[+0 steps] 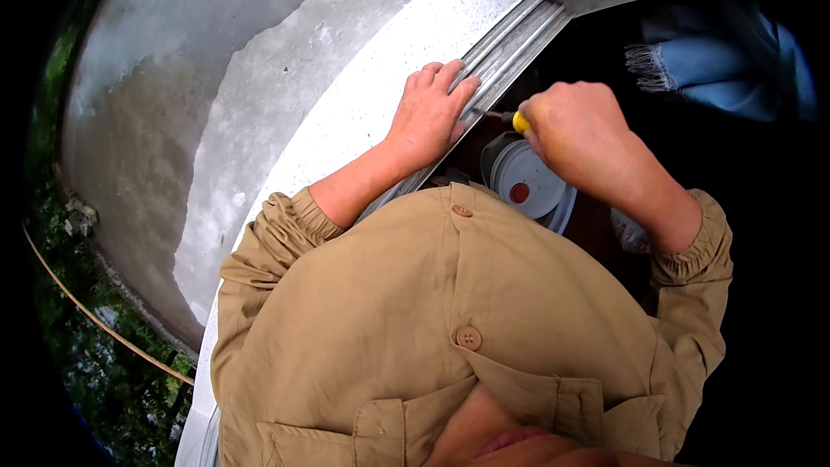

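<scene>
My left hand (430,114) lies palm down across the inner edge of the white sill (363,104), its fingers apart and reaching over the metal sliding-window track (510,45). In my right hand (579,134), the fingers are wrapped round a screwdriver with a yellow handle (520,122). Its thin dark shaft points left, and the tip meets the track close to the left fingers. Whether a screw sits under the tip is too small to make out. Most of the handle is hidden inside the right fist.
Below the right hand stands a round tub with a pale lid (540,180) and a red spot. A fringed blue cloth (722,69) lies in the dark area at right. Beyond the sill is a partly wet concrete slab (259,78). A thin cable (95,318) crosses greenery at lower left.
</scene>
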Motion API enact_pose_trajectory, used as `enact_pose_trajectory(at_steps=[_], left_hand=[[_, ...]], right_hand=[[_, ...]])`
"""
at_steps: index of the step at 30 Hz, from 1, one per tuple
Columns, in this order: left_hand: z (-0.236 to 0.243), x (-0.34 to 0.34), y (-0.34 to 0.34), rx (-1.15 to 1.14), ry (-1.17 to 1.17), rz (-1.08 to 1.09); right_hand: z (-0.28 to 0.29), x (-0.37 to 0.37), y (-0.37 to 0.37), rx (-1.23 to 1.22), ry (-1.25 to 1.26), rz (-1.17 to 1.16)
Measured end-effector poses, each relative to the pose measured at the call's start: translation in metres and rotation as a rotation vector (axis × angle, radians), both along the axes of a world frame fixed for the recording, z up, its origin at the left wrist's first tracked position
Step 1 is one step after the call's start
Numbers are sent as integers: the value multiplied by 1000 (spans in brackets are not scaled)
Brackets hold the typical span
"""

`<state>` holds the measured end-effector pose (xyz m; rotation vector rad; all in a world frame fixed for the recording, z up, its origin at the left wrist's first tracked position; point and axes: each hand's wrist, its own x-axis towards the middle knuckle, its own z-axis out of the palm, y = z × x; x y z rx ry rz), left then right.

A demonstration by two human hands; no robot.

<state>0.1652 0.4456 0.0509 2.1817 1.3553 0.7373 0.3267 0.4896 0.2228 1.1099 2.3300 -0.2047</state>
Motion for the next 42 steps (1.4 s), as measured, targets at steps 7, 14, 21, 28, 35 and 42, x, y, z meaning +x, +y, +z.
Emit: enact_pose_trajectory(at_steps=[7,14,21,28,35,42], left_hand=[[-8,9,10,105,156,-93],[-10,33,35,391,414,-107],[0,40,44,307,409,-249],[34,-84,88,336,-21,133],[28,-75,35,162,216,113],[13,12,10,75,237,-132]], right_hand=[[34,60,8,265,372,-218],[25,64,-8,122,548,-387],[20,81,-25,125,617,-550],[-1,110,-40,164,802,-647],[-25,99,-37,172,825,-629],[-22,95,-34,161,811,-666]])
